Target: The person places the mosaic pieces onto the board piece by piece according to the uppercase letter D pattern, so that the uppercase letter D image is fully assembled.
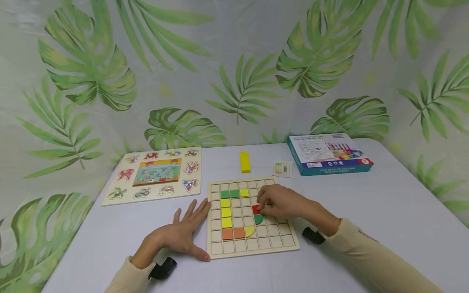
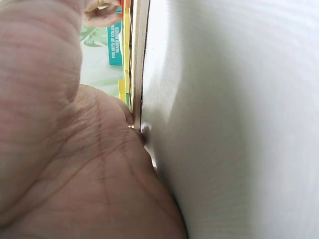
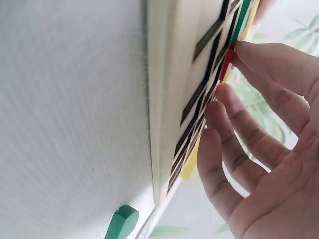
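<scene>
A wooden grid board (image 1: 239, 246) lies on the table with coloured tiles in its cells. My right hand (image 1: 280, 201) is over its right half, thumb and forefinger pinching a red square tile (image 1: 255, 210); the other fingers hang just above the board in the right wrist view. Right below the red tile sits a green rounded tile (image 1: 259, 219), then a yellow rounded tile (image 1: 249, 231) beside two orange squares (image 1: 233, 233). Yellow squares (image 1: 226, 212) run up the left, with green squares (image 1: 229, 194) at the top. My left hand (image 1: 183, 234) spreads its fingers against the board's left edge.
A picture puzzle board (image 1: 151, 195) lies at the back left. Behind the grid board are a yellow block (image 1: 245, 162) and a pattern card (image 1: 283, 169), with a teal box (image 1: 329, 156) farther right. A green round-ended piece (image 3: 122, 221) shows in the right wrist view.
</scene>
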### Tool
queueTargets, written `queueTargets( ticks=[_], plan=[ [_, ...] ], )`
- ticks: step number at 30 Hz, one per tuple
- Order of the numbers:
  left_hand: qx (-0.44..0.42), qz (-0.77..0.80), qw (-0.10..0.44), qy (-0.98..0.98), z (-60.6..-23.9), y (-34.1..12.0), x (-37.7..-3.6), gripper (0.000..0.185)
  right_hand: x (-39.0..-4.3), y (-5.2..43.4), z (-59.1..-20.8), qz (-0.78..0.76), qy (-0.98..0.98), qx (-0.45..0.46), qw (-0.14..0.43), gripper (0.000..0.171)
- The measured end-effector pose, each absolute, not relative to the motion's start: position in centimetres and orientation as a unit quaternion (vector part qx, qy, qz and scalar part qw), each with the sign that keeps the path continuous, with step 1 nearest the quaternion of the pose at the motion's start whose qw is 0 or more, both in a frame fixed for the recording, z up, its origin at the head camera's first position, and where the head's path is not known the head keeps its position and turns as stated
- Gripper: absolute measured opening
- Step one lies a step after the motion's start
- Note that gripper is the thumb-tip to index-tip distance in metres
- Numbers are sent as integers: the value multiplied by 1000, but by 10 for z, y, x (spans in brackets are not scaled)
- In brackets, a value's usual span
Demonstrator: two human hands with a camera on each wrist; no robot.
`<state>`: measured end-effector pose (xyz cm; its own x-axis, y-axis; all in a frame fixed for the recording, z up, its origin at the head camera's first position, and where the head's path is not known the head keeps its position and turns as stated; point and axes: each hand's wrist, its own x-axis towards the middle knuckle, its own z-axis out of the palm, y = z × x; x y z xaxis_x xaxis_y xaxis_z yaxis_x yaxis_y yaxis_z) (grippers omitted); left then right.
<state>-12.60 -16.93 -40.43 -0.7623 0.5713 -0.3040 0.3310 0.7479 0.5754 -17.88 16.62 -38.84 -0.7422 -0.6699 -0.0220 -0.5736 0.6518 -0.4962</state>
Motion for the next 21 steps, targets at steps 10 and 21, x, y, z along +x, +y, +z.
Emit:
queueTargets(
  ticks=[10, 21],
  plan=[
    [247, 251, 247, 903, -407, -170, -126, 138, -167, 173, -385, -234, 899, -355, 101, 15],
    [251, 242, 243, 905, -405, -170, -127, 138, -183, 208, -373, -260, 896, -343, 111, 27]
  ],
)
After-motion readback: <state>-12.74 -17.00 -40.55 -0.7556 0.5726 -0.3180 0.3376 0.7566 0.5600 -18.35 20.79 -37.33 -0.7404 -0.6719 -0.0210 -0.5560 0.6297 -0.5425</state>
